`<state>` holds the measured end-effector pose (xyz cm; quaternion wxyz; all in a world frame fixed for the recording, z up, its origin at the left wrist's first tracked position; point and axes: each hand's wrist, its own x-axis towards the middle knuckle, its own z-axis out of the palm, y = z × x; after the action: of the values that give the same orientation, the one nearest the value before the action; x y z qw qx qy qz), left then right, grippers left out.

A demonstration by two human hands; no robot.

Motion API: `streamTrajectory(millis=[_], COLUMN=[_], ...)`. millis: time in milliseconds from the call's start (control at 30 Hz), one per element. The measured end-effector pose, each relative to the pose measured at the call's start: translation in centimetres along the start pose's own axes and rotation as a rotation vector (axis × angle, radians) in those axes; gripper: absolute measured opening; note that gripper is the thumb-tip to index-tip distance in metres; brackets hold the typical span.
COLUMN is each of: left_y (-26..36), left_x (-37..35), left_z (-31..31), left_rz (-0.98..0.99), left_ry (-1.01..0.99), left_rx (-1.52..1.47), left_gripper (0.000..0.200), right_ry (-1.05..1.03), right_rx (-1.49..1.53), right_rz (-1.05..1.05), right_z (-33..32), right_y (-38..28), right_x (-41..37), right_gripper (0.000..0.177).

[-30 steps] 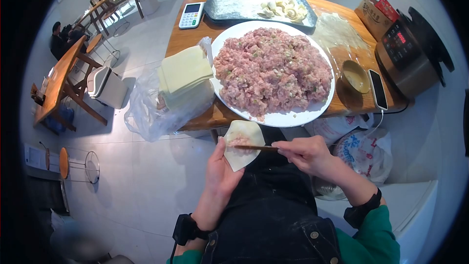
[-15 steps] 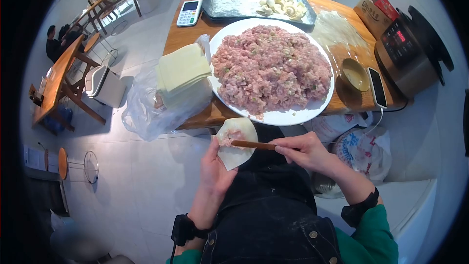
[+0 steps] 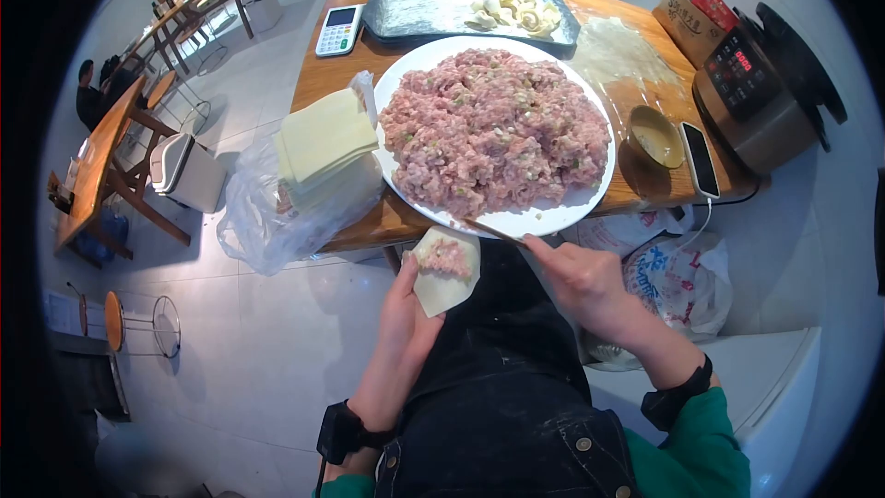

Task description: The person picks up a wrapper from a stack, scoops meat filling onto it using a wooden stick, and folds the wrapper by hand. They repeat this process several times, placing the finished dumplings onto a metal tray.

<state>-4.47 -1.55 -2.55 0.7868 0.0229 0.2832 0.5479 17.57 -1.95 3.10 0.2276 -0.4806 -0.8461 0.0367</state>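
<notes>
My left hand [image 3: 407, 312] is closed on a square dumpling wrapper [image 3: 446, 291], held flat with a dab of minced meat on it. In my right hand [image 3: 583, 278] is a thin wooden spatula [image 3: 498, 232], its tip at the near rim of the large white plate [image 3: 544, 220]. Minced meat flecked with green [image 3: 493, 129] is heaped on that plate. Left of it, a stack of wrappers [image 3: 324, 136] rests on a clear plastic bag [image 3: 253, 207]. Folded dumplings [image 3: 518, 14] lie on a floured tray [image 3: 419, 7] behind the plate.
A card terminal [image 3: 339, 30] sits at the table's back left. On the right are a small bowl [image 3: 655, 136], a charging phone [image 3: 700, 160], a cooker [image 3: 758, 97] and a cardboard box [image 3: 687, 23]. Plastic bags [image 3: 678, 281] hang or stand below the table. A person [image 3: 92, 97] sits far left.
The spatula has moved off the wrapper, up and forward to the plate's near rim. The meat stays on the wrapper in my left hand. The view has shifted slightly.
</notes>
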Motion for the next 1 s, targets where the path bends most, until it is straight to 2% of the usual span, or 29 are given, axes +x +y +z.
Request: streamTrajectory(millis=[167,233,367,433,467,500,567,633,667,700,800,833,867,900,967,1000], left_y=[0.6,0.8,1.6,1.9,2.0,2.1,2.6,3.2,3.7,4.1,4.6,4.6,4.2,4.0,3.7,3.9], left_x=[0.6,0.5,-0.5,-0.8,-0.7,-0.5,-0.3,-0.1,0.1,0.3,0.7,0.5,0.0,-0.2,-0.5,-0.4], left_z=[0.7,0.3,-0.6,-0.6,-0.4,0.0,1.1,2.2,2.7,3.1,4.1,4.7,5.5,5.9,6.4,6.0], left_rz=[-0.001,-0.002,-0.007,0.009,0.024,0.038,0.068,0.104,0.146,0.186,0.254,0.295,0.347,0.35,0.38,0.386], left_ry=[-0.019,-0.013,-0.045,-0.045,-0.128,-0.215,-0.297,-0.375,-0.51,-0.644,-0.759,-0.809,-0.729,-0.735,-0.468,-0.451], left_rx=[0.005,-0.004,-0.031,-0.03,-0.029,-0.026,0.009,0.046,0.116,0.187,0.169,0.136,0.09,0.094,0.086,0.17], left_gripper=[0.041,0.041,0.041,0.042,0.042,0.041,0.039,0.037,0.035,0.032,0.029,0.029,0.033,0.033,0.044,0.055], right_ry=[-0.013,0.078,0.085,-0.041,-0.09,-0.085,-0.206,-0.168,-0.132,-0.127,-0.124,0.057,0.235,0.241,0.42,0.422], right_rx=[0.063,0.019,0.043,0.448,0.569,0.565,0.753,0.803,0.858,0.859,0.813,0.513,0.207,0.205,0.067,0.066], right_rz=[-0.038,-0.174,-0.223,-0.023,0.016,0.017,0.085,0.081,0.077,0.072,-0.025,-0.164,-0.296,-0.299,-0.363,-0.363], right_z=[2.3,2.7,1.5,0.5,0.2,0.3,0.2,0.2,0.2,0.0,-0.6,-0.2,0.1,0.1,0.1,0.2], right_y=[-1.0,-1.1,0.0,0.1,-0.3,-0.3,-0.4,-0.7,-0.9,-1.3,-2.0,-1.7,-1.6,-1.5,-1.5,-1.6], right_x=[0.3,0.4,0.3,0.5,1.0,1.4,2.3,2.9,3.3,3.8,4.9,5.0,5.2,5.3,5.4,5.4], right_gripper=[0.049,0.049,0.045,0.034,0.03,0.03,0.035,0.039,0.043,0.043,0.049,0.049,0.049,0.049,0.045,0.045])
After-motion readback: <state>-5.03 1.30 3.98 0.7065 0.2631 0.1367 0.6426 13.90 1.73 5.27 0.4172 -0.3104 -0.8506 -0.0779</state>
